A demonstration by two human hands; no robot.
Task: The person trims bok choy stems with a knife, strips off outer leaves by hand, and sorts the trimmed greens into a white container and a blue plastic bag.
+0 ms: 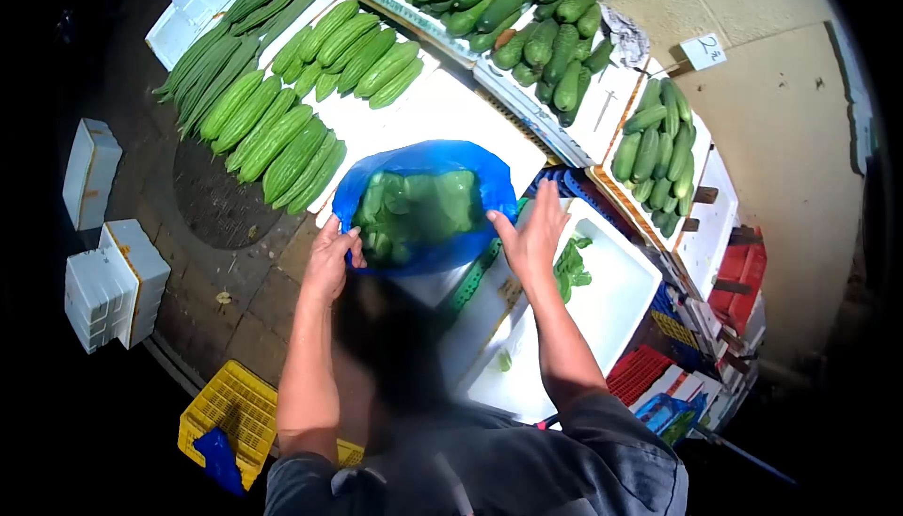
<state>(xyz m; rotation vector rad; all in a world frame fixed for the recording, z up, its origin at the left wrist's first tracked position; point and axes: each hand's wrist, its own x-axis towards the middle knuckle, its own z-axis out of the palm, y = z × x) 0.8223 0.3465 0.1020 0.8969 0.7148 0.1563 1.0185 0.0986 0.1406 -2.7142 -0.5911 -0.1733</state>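
A blue plastic bag (428,157) with its mouth spread wide sits at the near end of a white foam board. Green vegetables (414,204) fill it; their kind is hard to make out inside. My left hand (329,260) pinches the bag's left edge, fingers curled. On the other side my right hand (534,238) has its fingers stretched out, with the thumb against the bag's right rim. Just right of that hand, a few green leaves (572,269) lie in a white foam box (602,304).
Bitter melons (292,144), ridged gourds (212,69) and cucumbers (564,55) lie on white boards ahead. More cucumbers (658,154) sit at right by a price card (704,51). White foam boxes (118,281) and a yellow crate (240,412) stand on the ground at left.
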